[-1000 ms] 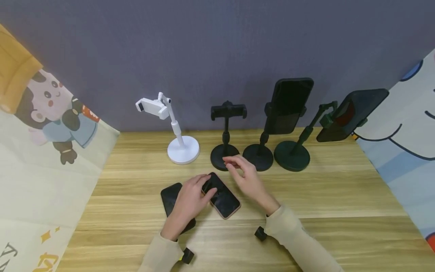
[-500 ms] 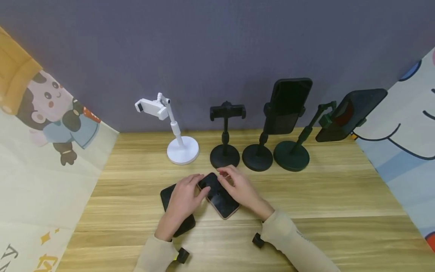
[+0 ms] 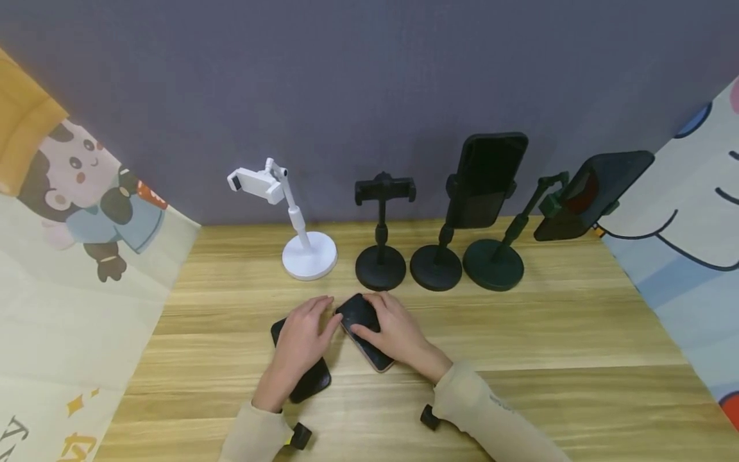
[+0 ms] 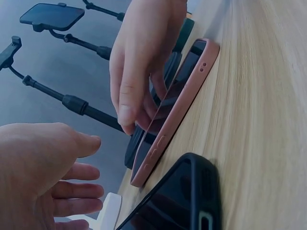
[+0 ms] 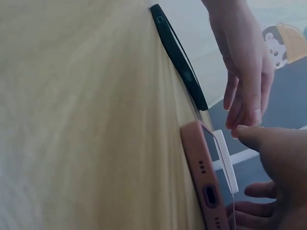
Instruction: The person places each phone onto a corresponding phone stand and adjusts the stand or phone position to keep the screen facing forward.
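In the head view my right hand (image 3: 398,330) lies over a phone in a pink case (image 3: 356,313), its thumb across the dark screen and its fingers near the far edge. From the left wrist view, the fingers hang loosely above that pink-cased phone (image 4: 184,100), which lies screen up. Whether they touch it is hard to tell. My left hand (image 3: 299,337) hovers with relaxed fingers over a second phone in a black case (image 3: 314,380), hiding part of it. Nothing is between the left fingers in the left wrist view, where this hand (image 4: 48,177) is apart from both phones.
Along the back stand a white phone stand (image 3: 308,256) and a black stand (image 3: 381,266), both with bare clamps. To their right, another black stand (image 3: 435,266) and a dark green stand (image 3: 493,264) each hold a phone. A grey partition (image 3: 346,96) rises behind the wooden table (image 3: 577,321).
My right hand has come down from near the black stand, leftward and nearer, onto the pink-cased phone. My left hand has drawn back left, off that phone. Both phones stay about where they were.
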Motion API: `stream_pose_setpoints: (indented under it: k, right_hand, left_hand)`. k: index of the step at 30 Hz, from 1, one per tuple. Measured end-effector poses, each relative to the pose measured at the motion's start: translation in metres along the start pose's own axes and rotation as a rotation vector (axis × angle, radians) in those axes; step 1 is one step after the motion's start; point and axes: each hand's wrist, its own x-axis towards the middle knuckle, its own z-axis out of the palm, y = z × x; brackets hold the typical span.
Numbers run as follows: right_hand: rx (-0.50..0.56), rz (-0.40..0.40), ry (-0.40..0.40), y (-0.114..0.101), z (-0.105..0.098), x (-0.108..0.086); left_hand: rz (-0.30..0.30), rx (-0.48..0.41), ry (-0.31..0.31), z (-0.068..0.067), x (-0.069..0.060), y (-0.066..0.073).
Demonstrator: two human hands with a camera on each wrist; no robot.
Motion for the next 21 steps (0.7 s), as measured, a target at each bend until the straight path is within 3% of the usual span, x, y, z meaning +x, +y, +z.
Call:
stream_pose_setpoints:
  k: [4,12,21]
  right_hand:
    - [-0.079,0.026,-0.008,-0.006,0.006,-0.001]
    - [-0.435,-0.007,0.102,-0.024,0.018,0.002]
    - [-0.529,0.024,0.047,-0.031,0.017,0.010]
  left_hand:
    - [-0.008,0.008,-0.004,-0.001,-0.001,-0.001]
    - [-0.002,-0.009,0.007,0.001,-0.001,0.002]
    - [-0.028,-0.014,0.037,0.002,0.000,0.003]
